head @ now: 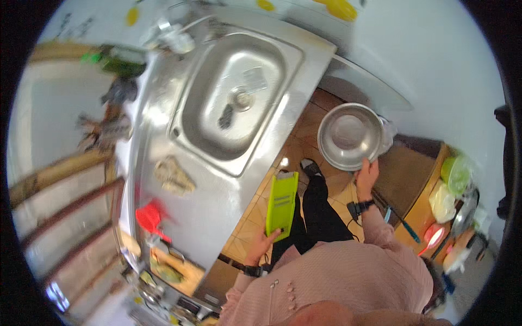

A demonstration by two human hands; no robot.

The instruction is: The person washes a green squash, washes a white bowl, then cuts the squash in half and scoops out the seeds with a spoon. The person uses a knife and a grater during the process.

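Note:
My left hand (261, 243) grips the lower end of a lime-green slicer or grater board (282, 205), which stands out over the floor beside the counter edge. With my right hand (368, 175) I hold the rim of a round stainless steel bowl (351, 136), its inside facing up and nothing seen in it. The bowl is over the tiled floor, right of the sink. In the steel sink (204, 118) lie a dark scrubber-like thing (226, 116) and a clear flat piece (255, 79), on either side of the drain.
On the steel counter (216, 208) are a beige crumpled cloth (174, 175), a red plastic scoop (150, 219) and a wooden board (191, 279). A wooden surface at right bears a green container (455, 174), a white bag (441, 203) and utensils. The faucet is at the sink's far left.

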